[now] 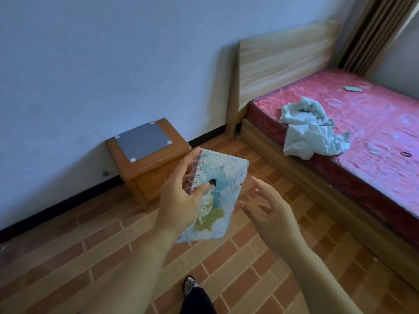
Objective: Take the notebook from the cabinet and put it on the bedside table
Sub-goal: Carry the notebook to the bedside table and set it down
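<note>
Step in hand: carrying phase. The notebook (215, 193) is already out of the cabinet (cabinet not in view) and is being held in mid-air above the tiled floor (260, 268), not yet on the bedside table (147, 152).

Left hand (181, 200): gripping the notebook at its spiral-bound edge, thumb pressing on the cover, fingers wrapping behind. Grip appears firm; the notebook is tilting, spiral side up-left.

Right hand (269, 207): holding nothing, fingers spread and loosely curled, hovering just beside the notebook's right edge. Whether a fingertip is touching the cover is unclear, as the view there is blurred; prob. apart.

Bedside table: standing against the wall, ahead and left of the hands, near but not under the notebook. Its top is carrying a grey panel (142, 138); nothing else seen on it.

Other items: bed (362, 137) at right w/ a crumpled pale cloth (310, 130) on it, well apart from the work.

Next move, in my judgement: reaching fwd and left, lowering the notebook flat onto the table top, cover up, then releasing the thumb. Left hand alone should suffice; right hand may be steadying. Risk: the notebook sliding on the smooth panel if set down tilted.
</note>
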Available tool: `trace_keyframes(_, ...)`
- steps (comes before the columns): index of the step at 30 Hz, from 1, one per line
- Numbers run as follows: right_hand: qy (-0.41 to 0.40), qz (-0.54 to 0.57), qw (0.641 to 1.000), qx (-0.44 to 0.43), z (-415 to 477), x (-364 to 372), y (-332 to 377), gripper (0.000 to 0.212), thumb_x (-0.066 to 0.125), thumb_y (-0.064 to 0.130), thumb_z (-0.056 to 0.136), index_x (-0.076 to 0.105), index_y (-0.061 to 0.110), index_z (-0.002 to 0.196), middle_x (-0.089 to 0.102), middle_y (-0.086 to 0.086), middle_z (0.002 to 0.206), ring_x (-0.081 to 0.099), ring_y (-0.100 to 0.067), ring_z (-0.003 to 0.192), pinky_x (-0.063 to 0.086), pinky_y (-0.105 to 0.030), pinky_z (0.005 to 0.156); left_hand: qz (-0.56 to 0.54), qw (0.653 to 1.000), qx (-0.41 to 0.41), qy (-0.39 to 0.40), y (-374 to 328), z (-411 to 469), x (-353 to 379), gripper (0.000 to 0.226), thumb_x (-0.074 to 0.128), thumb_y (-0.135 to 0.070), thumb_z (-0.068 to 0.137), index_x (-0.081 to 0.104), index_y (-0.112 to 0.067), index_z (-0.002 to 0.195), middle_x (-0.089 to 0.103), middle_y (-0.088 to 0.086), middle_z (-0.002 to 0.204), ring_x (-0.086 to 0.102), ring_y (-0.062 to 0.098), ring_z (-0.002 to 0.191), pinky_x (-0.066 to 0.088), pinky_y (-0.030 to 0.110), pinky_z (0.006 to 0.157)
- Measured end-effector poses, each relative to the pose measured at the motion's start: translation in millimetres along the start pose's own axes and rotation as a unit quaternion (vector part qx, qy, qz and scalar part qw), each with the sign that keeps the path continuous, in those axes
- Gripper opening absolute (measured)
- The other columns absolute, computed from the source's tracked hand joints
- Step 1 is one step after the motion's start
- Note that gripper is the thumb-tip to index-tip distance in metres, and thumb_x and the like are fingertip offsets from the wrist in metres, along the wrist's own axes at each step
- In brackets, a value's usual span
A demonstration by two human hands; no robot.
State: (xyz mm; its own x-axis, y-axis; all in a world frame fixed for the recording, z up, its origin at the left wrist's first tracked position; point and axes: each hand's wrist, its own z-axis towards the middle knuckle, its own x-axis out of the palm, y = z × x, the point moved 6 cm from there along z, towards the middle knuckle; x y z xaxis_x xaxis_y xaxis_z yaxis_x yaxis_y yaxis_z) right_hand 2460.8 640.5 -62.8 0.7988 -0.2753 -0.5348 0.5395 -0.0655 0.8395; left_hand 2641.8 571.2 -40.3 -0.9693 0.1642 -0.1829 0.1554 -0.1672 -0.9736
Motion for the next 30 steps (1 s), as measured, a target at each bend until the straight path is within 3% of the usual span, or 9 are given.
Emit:
trace_keyframes(3,0.021,0.002,1.000,-0.021,58.0,18.7,22.0,0.056,0.066,0.031,0.079,0.038,0.047,0.125,0.043,0.019,0.131,0.042,-0.002,0.121,0.040,-0.023,0.094,0.009,1.000,0.015,-0.016,2.7,52.7,-22.2,0.065,0.069,-0.008,0.079,0.045,-0.047,0.125,0.054,-0.020,0.126,0.055,0.000,0.112,0.052,0.017,0.080)
trace_keyframes(5,0.024,0.008,0.999,-0.044,95.7,31.7,39.2,0.056,0.067,0.031,0.079,0.033,0.060,0.112,0.042,0.030,0.123,0.044,0.001,0.116,0.040,-0.021,0.092,0.014,0.999,0.025,-0.028,4.8,86.9,-37.5,0.065,0.068,-0.007,0.079,0.045,-0.048,0.124,0.056,-0.018,0.124,0.056,-0.001,0.110,0.053,0.020,0.083)
trace_keyframes(9,0.040,0.035,0.997,-0.057,158.5,62.6,57.8,0.057,0.068,0.029,0.079,0.033,0.066,0.105,0.036,0.043,0.113,0.045,0.007,0.110,0.040,-0.020,0.089,0.023,0.998,0.024,-0.051,16.4,141.7,-64.2,0.066,0.068,-0.006,0.079,0.045,-0.050,0.123,0.052,-0.022,0.126,0.051,-0.004,0.113,0.051,0.020,0.087)
trace_keyframes(15,0.088,0.038,0.994,-0.057,237.3,108.9,59.3,0.056,0.068,0.031,0.078,0.031,0.066,0.103,0.043,0.033,0.115,0.043,0.006,0.112,0.040,-0.021,0.089,0.032,0.995,-0.003,-0.098,41.0,206.3,-97.3,0.068,0.069,-0.001,0.078,0.048,-0.044,0.125,0.052,-0.031,0.118,0.050,-0.011,0.108,0.047,0.012,0.084)
trace_keyframes(19,0.131,0.041,0.987,-0.078,300.5,139.2,57.2,0.054,0.066,0.032,0.080,0.031,0.066,0.105,0.038,0.041,0.114,0.037,0.028,0.101,0.036,-0.006,0.079,0.053,0.991,-0.021,-0.120,60.3,257.7,-109.7,0.069,0.068,-0.003,0.078,0.047,-0.055,0.118,0.055,-0.030,0.116,0.053,-0.007,0.107,0.048,0.015,0.083)
trace_keyframes(22,0.150,0.040,0.985,-0.080,355.8,154.8,55.6,0.055,0.066,0.031,0.080,0.032,0.061,0.111,0.046,0.030,0.119,0.043,0.017,0.103,0.037,-0.008,0.081,0.065,0.987,-0.028,-0.142,68.5,302.5,-113.5,0.068,0.069,-0.003,0.078,0.047,-0.053,0.120,0.050,-0.039,0.117,0.051,-0.009,0.108,0.048,0.014,0.080)
trace_keyframes(25,0.161,0.042,0.982,-0.089,413.0,165.5,55.5,0.052,0.067,0.032,0.081,0.036,0.056,0.116,0.046,0.031,0.119,0.042,0.011,0.108,0.038,-0.012,0.087,0.066,0.984,-0.034,-0.164,73.6,349.6,-115.2,0.069,0.068,-0.002,0.078,0.047,-0.054,0.117,0.049,-0.045,0.111,0.050,-0.012,0.106,0.047,0.012,0.078)
trace_keyframes(28,0.172,0.039,0.981,-0.080,467.7,177.0,51.9,0.056,0.066,0.036,0.080,0.044,0.035,0.131,0.048,0.019,0.130,0.045,0.004,0.113,0.042,-0.018,0.090,0.066,0.982,-0.039,-0.173,80.1,394.2,-116.3,0.069,0.067,0.000,0.079,0.046,-0.054,0.116,0.049,-0.047,0.109,0.049,-0.012,0.105,0.045,0.009,0.078)
trace_keyframes(30,0.177,0.034,0.980,-0.085,497.7,185.3,53.5,0.059,0.067,0.036,0.079,0.043,0.032,0.132,0.047,0.019,0.130,0.046,0.003,0.112,0.043,-0.020,0.090,0.071,0.980,-0.042,-0.178,86.2,419.6,-118.6,0.068,0.067,0.001,0.079,0.047,-0.050,0.120,0.048,-0.048,0.109,0.049,-0.012,0.106,0.045,0.009,0.080)
